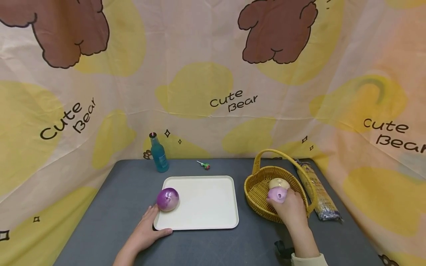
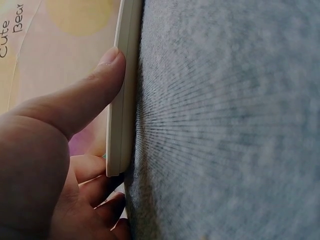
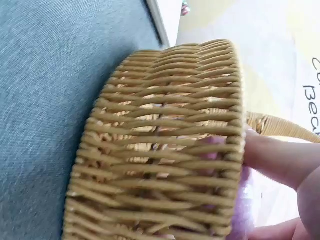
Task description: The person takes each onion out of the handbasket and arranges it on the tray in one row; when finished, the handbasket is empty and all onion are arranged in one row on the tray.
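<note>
My left hand rests at the near left corner of a white tray. Its thumb lies on the front rim, also seen in the left wrist view, and the fingers reach along the left side. A shiny purple round onion-like vegetable sits on the tray's left edge, just beyond those fingers. Inside a yellow wicker basket, my right hand grips a pale purple onion-like vegetable. A cream-coloured round vegetable lies right behind it. In the right wrist view the basket wall partly hides the held vegetable.
A blue bottle stands at the back left of the grey table. A small green and red wrapped lollipop lies behind the tray. Right of the basket is a long yellow packet. The basket's handle arches upward.
</note>
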Demonstrator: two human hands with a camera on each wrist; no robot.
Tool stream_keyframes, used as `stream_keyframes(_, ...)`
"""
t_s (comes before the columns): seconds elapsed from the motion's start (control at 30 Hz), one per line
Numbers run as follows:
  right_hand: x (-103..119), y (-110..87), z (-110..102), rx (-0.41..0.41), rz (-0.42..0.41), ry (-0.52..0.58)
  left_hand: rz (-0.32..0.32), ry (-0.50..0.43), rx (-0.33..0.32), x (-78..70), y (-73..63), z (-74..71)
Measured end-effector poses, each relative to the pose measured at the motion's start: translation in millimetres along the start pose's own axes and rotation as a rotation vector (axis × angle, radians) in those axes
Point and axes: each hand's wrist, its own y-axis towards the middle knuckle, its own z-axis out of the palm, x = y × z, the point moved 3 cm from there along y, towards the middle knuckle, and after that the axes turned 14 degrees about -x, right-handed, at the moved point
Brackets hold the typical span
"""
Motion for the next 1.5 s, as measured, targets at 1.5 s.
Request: stream_keyframes(1.5, 78.5, -17.5, 32.8, -0.016, -0.139, 0.33, -0.018, 0.0, -0.008, 3.8, 1.1, 1.8)
